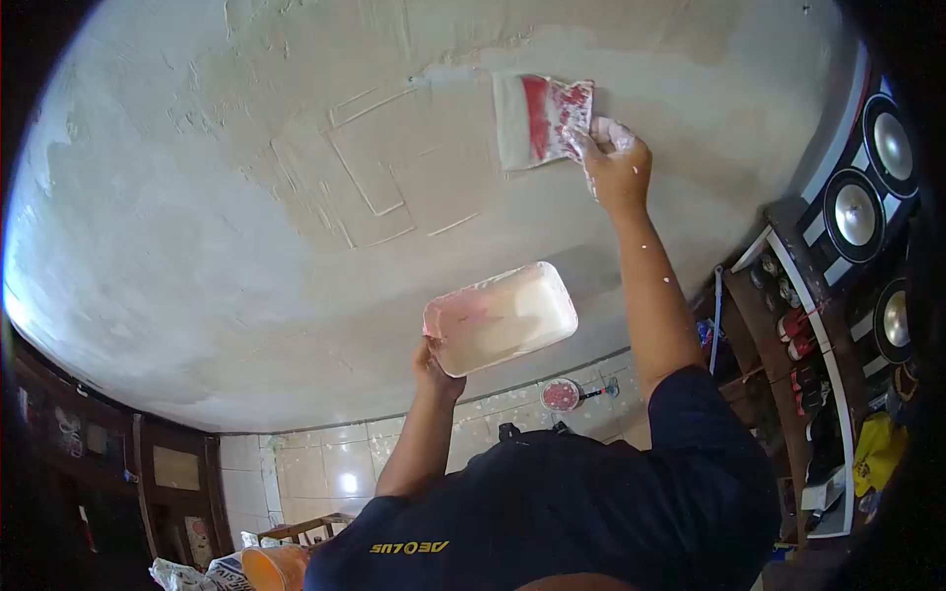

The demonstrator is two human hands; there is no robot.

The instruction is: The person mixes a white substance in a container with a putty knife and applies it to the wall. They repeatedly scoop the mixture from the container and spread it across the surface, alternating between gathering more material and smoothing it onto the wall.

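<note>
A red, paste-smeared flat spreader (538, 120) lies against the plastered wall (414, 187), its left part coated in pale paste. My right hand (619, 165), spotted with white, is closed on the spreader's right edge. Lower down, my left hand (439, 372) grips the lower left corner of a shallow white tray (503, 317). Pale paste covers the inside of the tray, with pinkish smears at its left. Raised lines and rough ridges of plaster show on the wall left of the spreader.
On the tiled floor (325, 468) below sits a small round container of pink material (560, 395). A shelf with shoes (798, 335) and round speakers (855, 215) stand at the right. Dark wooden furniture (177, 468) and an orange bucket (274, 568) are at lower left.
</note>
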